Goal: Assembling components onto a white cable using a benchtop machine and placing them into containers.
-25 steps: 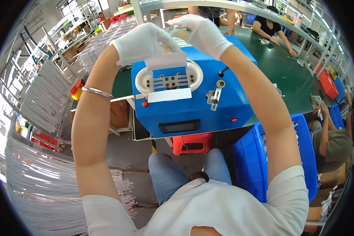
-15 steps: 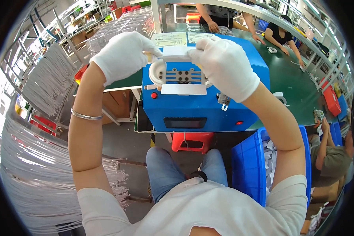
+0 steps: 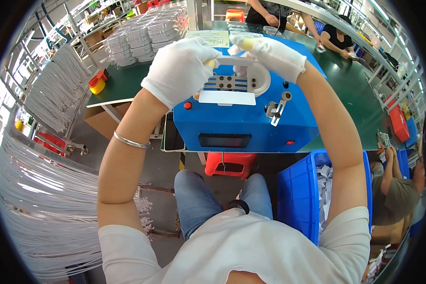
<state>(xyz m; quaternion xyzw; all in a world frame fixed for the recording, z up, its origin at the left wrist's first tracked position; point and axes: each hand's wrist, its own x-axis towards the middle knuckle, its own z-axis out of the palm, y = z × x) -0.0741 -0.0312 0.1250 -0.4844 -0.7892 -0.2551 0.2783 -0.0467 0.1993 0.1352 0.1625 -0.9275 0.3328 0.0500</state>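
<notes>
Both my hands wear white gloves and are raised over a blue box-shaped machine (image 3: 246,123). On its top sits a white oval winding fixture (image 3: 232,84) with a slotted grey middle. A white cable (image 3: 234,60) lies along the fixture's far rim. My left hand (image 3: 180,71) grips the cable at the fixture's left end. At the right end, my right hand (image 3: 270,54) pinches it between the fingertips. A red button (image 3: 188,105) and a metal lever (image 3: 275,109) sit on the machine's top face.
A blue bin (image 3: 296,189) with white pieces stands at my right knee, a red stool (image 3: 229,163) under the green table (image 3: 359,99). Stacked clear trays (image 3: 142,33) are at the back left, white cable bundles (image 3: 33,189) on the left. Other people work at the far side (image 3: 336,33) and to the right (image 3: 397,189).
My hands have come down from above the machine onto the fixture's far rim, still holding the white cable. The view has tilted so the machine sits lower and larger.
</notes>
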